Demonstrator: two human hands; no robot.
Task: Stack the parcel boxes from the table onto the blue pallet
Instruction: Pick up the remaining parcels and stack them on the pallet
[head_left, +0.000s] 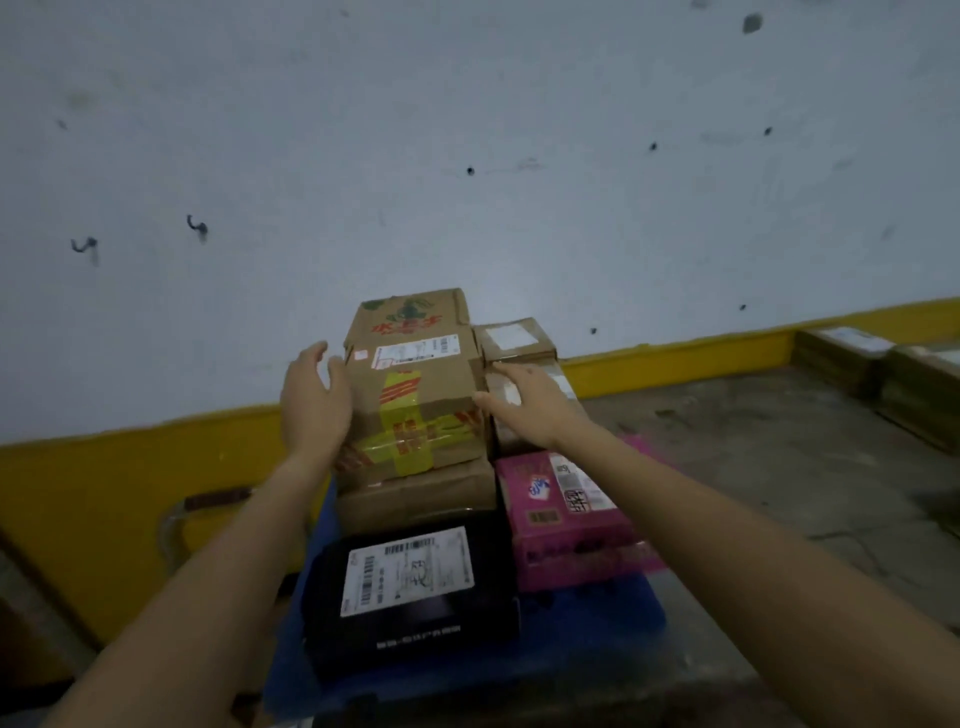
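- Parcel boxes sit stacked on a blue pallet (592, 618) low in the middle of the view, with a pale wall (467, 130) behind and a yellow band (130, 467) along its base
- The top brown cardboard box (415, 384), at about 12 o'clock in the stack, carries a white shipping label, red printed characters, and yellow and red tape across its lid; it rests on another brown box (415, 493) beneath it
- The left hand (314, 405) is at the top box's 9 o'clock side, palm turned toward the cardboard, fingers spread apart and loose; whether the palm touches the box cannot be told
- The right hand (524, 408) reaches in at the box's 3 o'clock side, fingers stretched out and slightly apart, thumb tip near the box's right edge, the fingers lying over a smaller taped brown box (514, 343) just beside it
- A black box (415, 587) with a white barcode label lies at 6 o'clock, nearest the camera, touching the lower brown box
- A pink box (566, 525) with a white label sits at about 4 o'clock, just right of the black one
- More brown boxes (883, 374) stand well apart at 3 o'clock, on the grey concrete floor (753, 467) near the wall
- Both bare forearms stretch in from the bottom corners
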